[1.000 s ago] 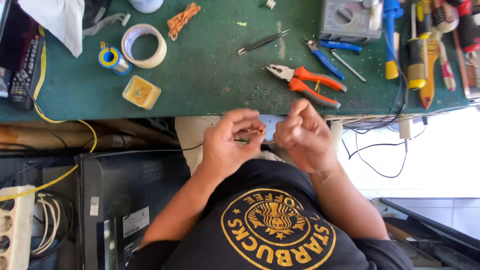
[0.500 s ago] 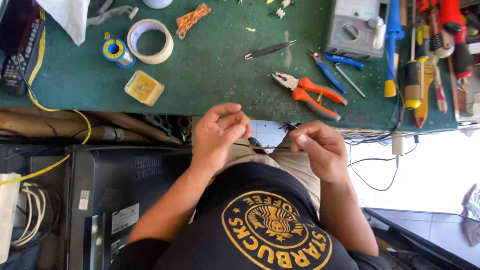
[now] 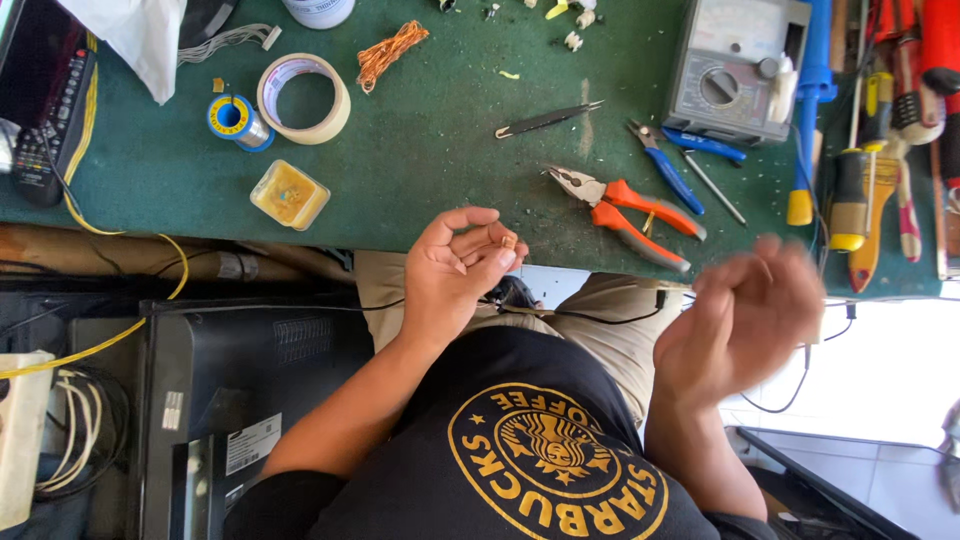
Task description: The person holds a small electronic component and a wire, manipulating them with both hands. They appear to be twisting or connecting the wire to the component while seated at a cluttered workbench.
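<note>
My left hand [image 3: 455,268] is raised just in front of the edge of the green bench [image 3: 420,150], with its fingers pinched on a small tan part [image 3: 508,241]. A thin dark wire [image 3: 570,317] runs from under that hand across my lap toward the right. My right hand [image 3: 745,315] is out to the right, blurred by motion, with its fingers loosely curled; whether it holds the wire is unclear. Orange-handled pliers [image 3: 622,212] lie on the bench between the two hands.
On the bench lie tweezers [image 3: 545,120], blue-handled cutters [image 3: 672,165], a grey multimeter [image 3: 735,65], a tape roll [image 3: 303,97], a blue solder spool [image 3: 235,120], a small yellow box [image 3: 289,195], a copper wire bundle [image 3: 390,50] and screwdrivers [image 3: 850,150]. A dark appliance [image 3: 240,400] stands below left.
My hands were together at my lap working a thin wire. The right hand has swung away to the right, and the left hand has stayed put with its pinch.
</note>
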